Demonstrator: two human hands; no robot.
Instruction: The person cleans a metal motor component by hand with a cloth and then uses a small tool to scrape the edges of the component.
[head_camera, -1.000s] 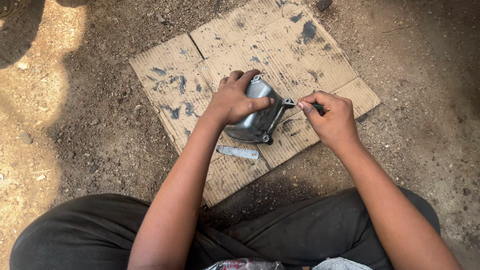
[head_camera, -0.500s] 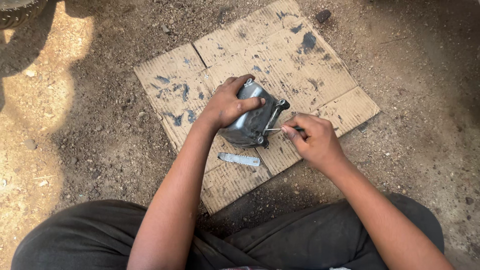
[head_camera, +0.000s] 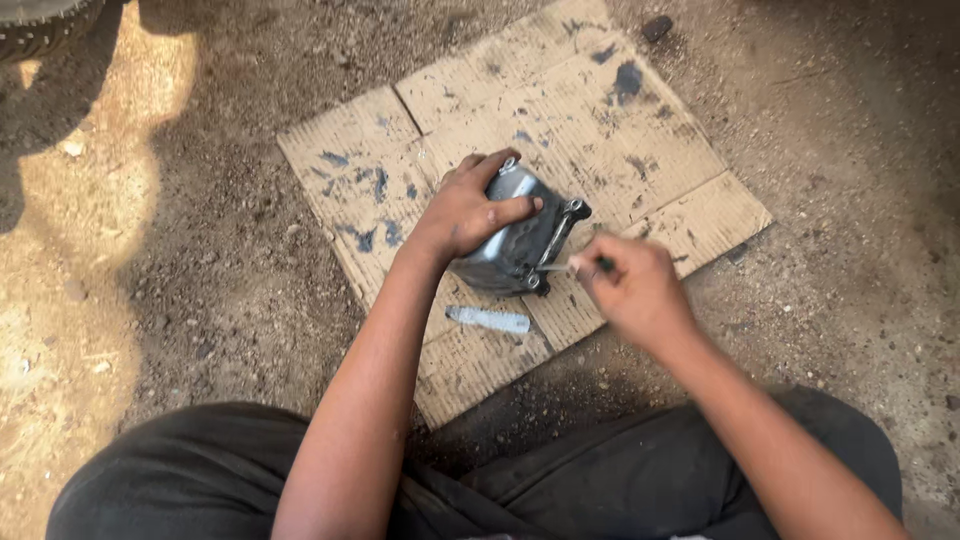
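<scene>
Head camera, looking straight down: a person seated on bare dirt works a dull grey metal casing (head_camera: 505, 245) set on a flattened sheet of cardboard (head_camera: 640, 130). The left hand (head_camera: 470, 210) lies over the casing's top, fingers spread and pressed down on it, thumb along the near face. The right hand (head_camera: 630, 285) is pinched shut around a thin metal tool (head_camera: 560, 265) whose tip meets the casing's right-hand edge, just left of the fingertips; what kind of tool it is cannot be made out. The casing's long axis runs diagonally, from near the left wrist up and away toward its bolt lug (head_camera: 575, 208), so the flanged edge faces the right hand. The left hand is on the casing, the right just beside it. A small flat strip of pale metal (head_camera: 488, 319) lies on the cardboard nearer the body, between the two forearms and apart from both hands. The cardboard is stained with dark blue smears. Loose gritty soil surrounds it, sunlit at the left, with a tyre's edge (head_camera: 40, 25) at the far left corner
</scene>
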